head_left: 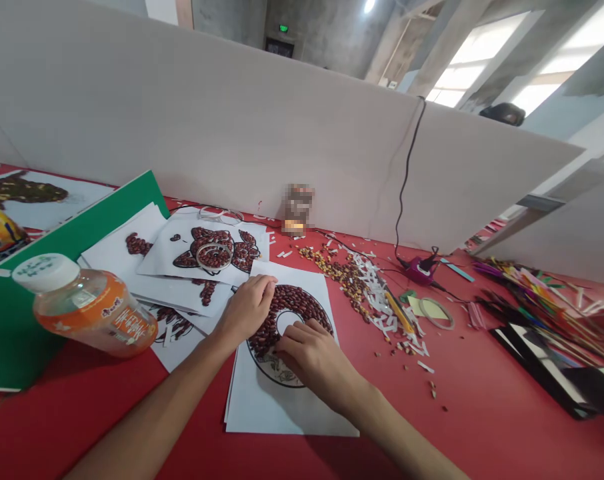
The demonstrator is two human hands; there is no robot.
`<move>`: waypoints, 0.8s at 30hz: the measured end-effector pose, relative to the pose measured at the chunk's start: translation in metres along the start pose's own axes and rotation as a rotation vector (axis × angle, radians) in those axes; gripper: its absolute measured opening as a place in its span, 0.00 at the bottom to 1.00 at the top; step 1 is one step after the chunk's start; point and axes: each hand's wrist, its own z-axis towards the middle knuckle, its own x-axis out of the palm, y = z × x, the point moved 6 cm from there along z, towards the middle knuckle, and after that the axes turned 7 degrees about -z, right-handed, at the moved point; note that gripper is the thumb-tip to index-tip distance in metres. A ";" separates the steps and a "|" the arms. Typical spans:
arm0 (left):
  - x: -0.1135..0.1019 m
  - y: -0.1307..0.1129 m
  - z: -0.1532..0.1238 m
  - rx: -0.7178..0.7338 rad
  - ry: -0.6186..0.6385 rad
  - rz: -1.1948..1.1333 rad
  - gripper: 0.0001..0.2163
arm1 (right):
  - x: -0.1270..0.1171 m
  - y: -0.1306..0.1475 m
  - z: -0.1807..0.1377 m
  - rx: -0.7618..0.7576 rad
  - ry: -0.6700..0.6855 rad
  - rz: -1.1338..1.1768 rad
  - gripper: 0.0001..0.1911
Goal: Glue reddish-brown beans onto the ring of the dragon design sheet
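Note:
A sheet of white paper (262, 413) lies on a small stack, with a ring drawn in black outline on it. Dark red beans (302, 301) cover most of the ring; its lower part (282, 373) shows bare, greyish and glossy paper. At the ring's upper left, my left hand (249, 307) rests on the sheet with fingers bent together; what they hold, if anything, is hidden. Over the lower middle of the ring, my right hand (315, 353) is closed in a pinch, fingertips down by the edge of the beans. Whatever is between them cannot be seen.
Loose beans and kernels (349, 280) and paper shreds (379, 300) lie right of the sheet, beside a yellow pen-like tool (399, 310). Bean-covered drawings (157, 257), a drink bottle (95, 307) and a green board (37, 353) stand left. A purple glue gun-like device (419, 267) sits behind.

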 end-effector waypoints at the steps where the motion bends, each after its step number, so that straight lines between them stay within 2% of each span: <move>1: 0.000 0.000 0.000 -0.001 -0.001 0.001 0.15 | 0.000 0.000 0.000 0.006 0.002 0.006 0.07; 7: -0.001 -0.001 0.000 -0.001 -0.003 0.010 0.15 | 0.000 -0.002 -0.002 0.028 -0.055 0.077 0.07; 11: -0.001 -0.001 -0.001 -0.006 -0.011 0.012 0.15 | -0.001 0.000 -0.013 0.037 -0.203 0.104 0.06; 15: -0.001 -0.001 -0.001 0.000 -0.002 0.013 0.15 | -0.004 0.008 -0.029 -0.001 -0.329 0.015 0.08; 24: 0.001 -0.002 -0.002 -0.009 -0.003 0.015 0.15 | 0.001 0.019 -0.026 -0.034 -0.215 -0.146 0.10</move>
